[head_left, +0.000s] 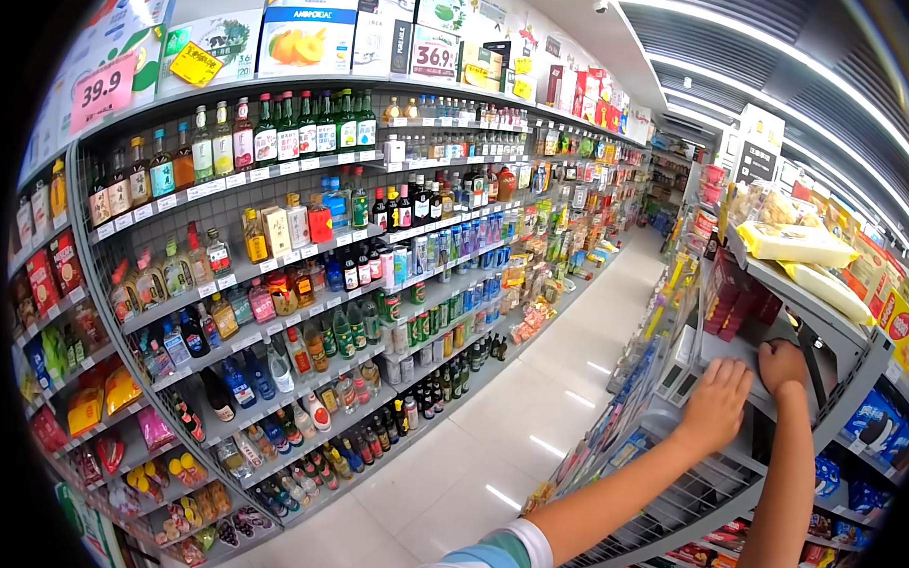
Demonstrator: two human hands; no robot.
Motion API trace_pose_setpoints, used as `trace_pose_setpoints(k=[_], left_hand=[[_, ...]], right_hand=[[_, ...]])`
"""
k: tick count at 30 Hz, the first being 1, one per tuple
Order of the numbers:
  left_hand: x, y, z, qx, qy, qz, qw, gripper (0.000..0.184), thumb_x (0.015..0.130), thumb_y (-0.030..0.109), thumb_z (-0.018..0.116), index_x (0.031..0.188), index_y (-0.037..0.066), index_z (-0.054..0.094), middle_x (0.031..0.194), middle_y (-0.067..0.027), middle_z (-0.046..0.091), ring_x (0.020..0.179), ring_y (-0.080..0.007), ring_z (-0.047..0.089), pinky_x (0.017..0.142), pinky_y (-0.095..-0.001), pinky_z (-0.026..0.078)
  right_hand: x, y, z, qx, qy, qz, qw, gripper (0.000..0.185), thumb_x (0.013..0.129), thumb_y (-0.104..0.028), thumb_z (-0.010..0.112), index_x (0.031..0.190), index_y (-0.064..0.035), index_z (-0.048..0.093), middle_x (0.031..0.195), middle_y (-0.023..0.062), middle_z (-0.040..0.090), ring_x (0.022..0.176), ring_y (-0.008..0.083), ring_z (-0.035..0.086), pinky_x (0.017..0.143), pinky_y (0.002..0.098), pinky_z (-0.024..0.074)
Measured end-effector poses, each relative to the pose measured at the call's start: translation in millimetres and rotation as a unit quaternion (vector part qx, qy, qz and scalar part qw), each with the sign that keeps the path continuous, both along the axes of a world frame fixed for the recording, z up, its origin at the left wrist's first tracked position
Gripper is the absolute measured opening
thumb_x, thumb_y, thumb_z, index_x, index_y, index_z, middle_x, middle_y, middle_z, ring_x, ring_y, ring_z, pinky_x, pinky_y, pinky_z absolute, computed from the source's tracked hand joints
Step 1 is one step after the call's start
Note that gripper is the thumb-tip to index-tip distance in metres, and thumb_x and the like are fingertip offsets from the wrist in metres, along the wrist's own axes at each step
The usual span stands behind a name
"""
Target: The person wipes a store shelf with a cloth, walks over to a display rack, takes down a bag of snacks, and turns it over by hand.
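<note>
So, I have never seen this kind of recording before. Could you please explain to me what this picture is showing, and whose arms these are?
There is no machine here: these are a person's own bare arms. The single picture comes from a camera worn on their head, looking forward and down, in a shop aisle. The left hand is at a grey shelf; the right hand is beside it. Dark red boxes stand on that shelf, and yellow packets lie higher up. Across the aisle are shelves of bottles. I see nothing clearly held; the fingertips are partly hidden, so I cannot be certain.
</note>
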State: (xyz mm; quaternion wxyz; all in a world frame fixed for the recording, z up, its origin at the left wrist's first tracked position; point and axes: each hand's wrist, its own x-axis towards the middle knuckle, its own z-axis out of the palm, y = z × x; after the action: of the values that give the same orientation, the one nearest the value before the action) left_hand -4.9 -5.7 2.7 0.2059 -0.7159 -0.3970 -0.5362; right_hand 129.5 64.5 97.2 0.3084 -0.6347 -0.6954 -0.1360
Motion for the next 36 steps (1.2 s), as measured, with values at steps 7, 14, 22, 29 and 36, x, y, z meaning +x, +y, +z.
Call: trace_pose_setpoints(k=[7,14,22,29,36], left_hand=[[1.7,-2.5,-0.1,-0.01,0.006,-0.001,1.0,0.064,0.074,0.022,0.069,0.127,-0.007,0.05,0.127,-0.0204,0.052,0.126,-0.0346,0.045,0.114,-0.0443,0.027],[6.1,-1.1,-3.6,-0.014,0.013,0.009,1.0,0.069,0.075,0.023,0.069,0.132,-0.009,0.047,0.135,-0.0226,0.049,0.132,-0.0366,0.042,0.118,-0.0473,0.024],[5.1,-6.7,-0.9,-0.036,0.041,0.031,0.998,0.07,0.075,0.022,0.07,0.134,-0.007,0.046,0.137,-0.0213,0.047,0.134,-0.0352,0.04,0.118,-0.0466,0.023],[2.0,-11.5,0.5,-0.036,0.046,0.034,0.998,0.069,0.074,0.019,0.068,0.134,-0.006,0.047,0.137,-0.0204,0.048,0.133,-0.0346,0.041,0.118,-0.0457,0.024],[2.1,-7.9,-2.6,-0.025,0.01,-0.009,1.0,0.068,0.073,0.016,0.068,0.133,-0.007,0.047,0.136,-0.0215,0.049,0.132,-0.0354,0.042,0.117,-0.0461,0.026]], right_hand=[[3.4,-10.5,-3.2,0.018,0.012,0.0,1.0,0.035,0.085,-0.029,0.053,0.089,-0.0007,0.073,0.092,0.0276,0.068,0.089,0.045,0.066,0.086,0.0499,0.0518],[6.4,-5.4,-0.7,-0.003,-0.003,-0.019,1.0,0.035,0.085,-0.03,0.056,0.091,-0.0009,0.074,0.093,0.0275,0.068,0.091,0.045,0.066,0.087,0.0501,0.0519],[3.4,-14.5,3.1,-0.002,0.02,-0.008,1.0,0.036,0.084,-0.03,0.057,0.093,-0.0005,0.074,0.095,0.0267,0.069,0.092,0.0433,0.067,0.088,0.0486,0.0523],[-0.1,-25.6,4.1,0.005,0.027,-0.007,1.0,0.037,0.085,-0.031,0.056,0.095,-0.0002,0.074,0.096,0.0273,0.069,0.093,0.043,0.067,0.088,0.0478,0.0522],[5.7,-18.2,-0.7,0.001,0.017,-0.015,1.0,0.039,0.086,-0.032,0.055,0.096,-0.0005,0.074,0.097,0.0278,0.069,0.095,0.0434,0.066,0.09,0.0483,0.0515]])
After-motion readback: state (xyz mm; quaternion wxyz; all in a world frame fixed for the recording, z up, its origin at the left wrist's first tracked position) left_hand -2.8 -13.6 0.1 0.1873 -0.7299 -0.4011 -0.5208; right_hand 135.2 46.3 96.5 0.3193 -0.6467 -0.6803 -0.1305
